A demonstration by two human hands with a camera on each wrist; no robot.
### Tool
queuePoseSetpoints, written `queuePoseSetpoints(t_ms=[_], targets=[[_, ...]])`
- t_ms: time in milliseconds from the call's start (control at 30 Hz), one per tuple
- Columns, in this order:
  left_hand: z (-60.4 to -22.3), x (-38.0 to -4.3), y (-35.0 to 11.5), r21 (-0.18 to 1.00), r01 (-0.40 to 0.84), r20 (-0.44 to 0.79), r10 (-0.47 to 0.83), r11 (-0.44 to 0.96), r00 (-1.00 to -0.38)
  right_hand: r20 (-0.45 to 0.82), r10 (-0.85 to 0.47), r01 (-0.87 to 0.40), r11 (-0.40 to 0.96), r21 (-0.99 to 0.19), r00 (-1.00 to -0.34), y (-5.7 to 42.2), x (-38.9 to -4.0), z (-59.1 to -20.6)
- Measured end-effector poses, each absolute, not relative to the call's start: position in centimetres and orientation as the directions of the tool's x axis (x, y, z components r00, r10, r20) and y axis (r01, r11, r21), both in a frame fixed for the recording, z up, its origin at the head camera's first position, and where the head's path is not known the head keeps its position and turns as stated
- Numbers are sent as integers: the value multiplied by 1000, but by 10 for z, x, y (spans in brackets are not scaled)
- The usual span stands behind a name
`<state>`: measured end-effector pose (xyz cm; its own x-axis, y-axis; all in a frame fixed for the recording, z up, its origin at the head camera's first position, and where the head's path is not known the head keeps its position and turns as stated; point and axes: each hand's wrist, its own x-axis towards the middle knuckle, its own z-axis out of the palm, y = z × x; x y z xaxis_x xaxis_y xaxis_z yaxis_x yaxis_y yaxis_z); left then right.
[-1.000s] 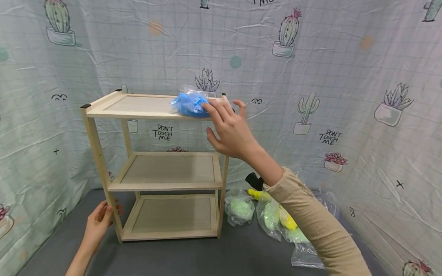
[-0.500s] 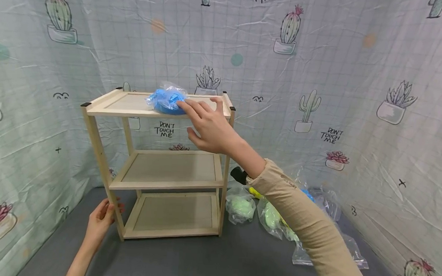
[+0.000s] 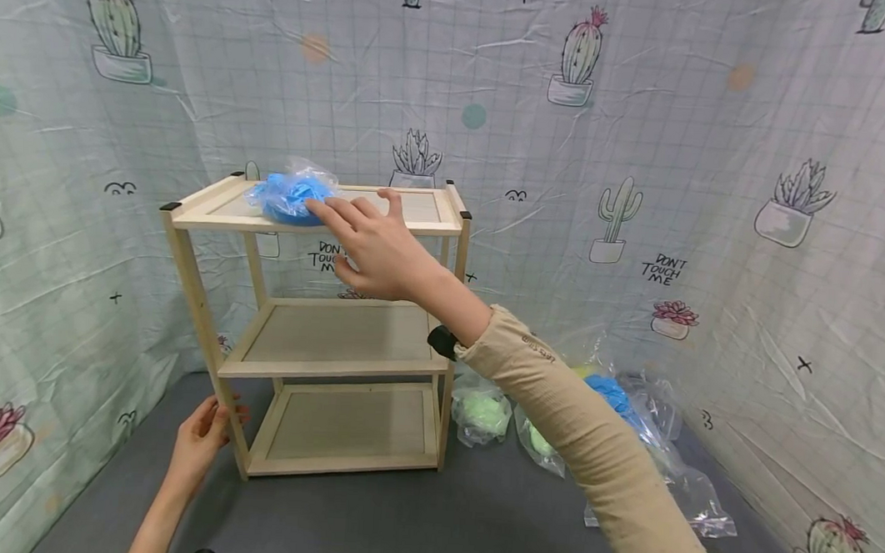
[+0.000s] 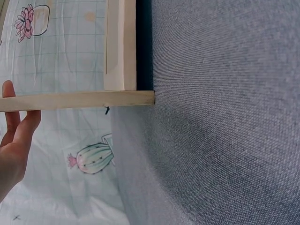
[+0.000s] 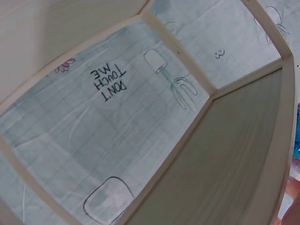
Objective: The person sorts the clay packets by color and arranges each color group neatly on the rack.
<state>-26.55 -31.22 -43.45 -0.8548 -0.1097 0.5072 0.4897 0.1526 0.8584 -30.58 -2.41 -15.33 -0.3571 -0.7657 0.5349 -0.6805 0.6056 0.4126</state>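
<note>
A clear plastic bag with crumpled bright blue contents (image 3: 287, 197) lies on the top board of a pale wooden three-tier shelf (image 3: 349, 334), towards its left end. My right hand (image 3: 376, 256) touches the bag's right side with its fingertips, fingers extended and thumb apart. In the right wrist view only a bit of blue (image 5: 297, 136) and part of my right hand (image 5: 293, 199) show at the edge. Low on the shelf, my left hand (image 3: 199, 441) holds the front left post. The left wrist view shows its fingers around that post (image 4: 75, 100).
Right of the shelf sits a clear bag with pale green contents (image 3: 483, 416). Further right, partly behind my sleeve, lie more bags, one with blue contents (image 3: 609, 392). The shelf stands on a grey cloth surface (image 3: 369, 532), before a cactus-print curtain (image 3: 524, 147).
The blue bag has slid left along the top board, from near the right end towards the left, with my right hand following it. My left hand stays on the post.
</note>
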Motion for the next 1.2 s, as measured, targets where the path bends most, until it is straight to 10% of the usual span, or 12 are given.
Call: queuePoseSetpoints(t_ms=[1200], targets=[[-428,-264,-322,881,436,444,-1,183,-896,493,-773,-664,615,426,-400,-36,-300,-153]])
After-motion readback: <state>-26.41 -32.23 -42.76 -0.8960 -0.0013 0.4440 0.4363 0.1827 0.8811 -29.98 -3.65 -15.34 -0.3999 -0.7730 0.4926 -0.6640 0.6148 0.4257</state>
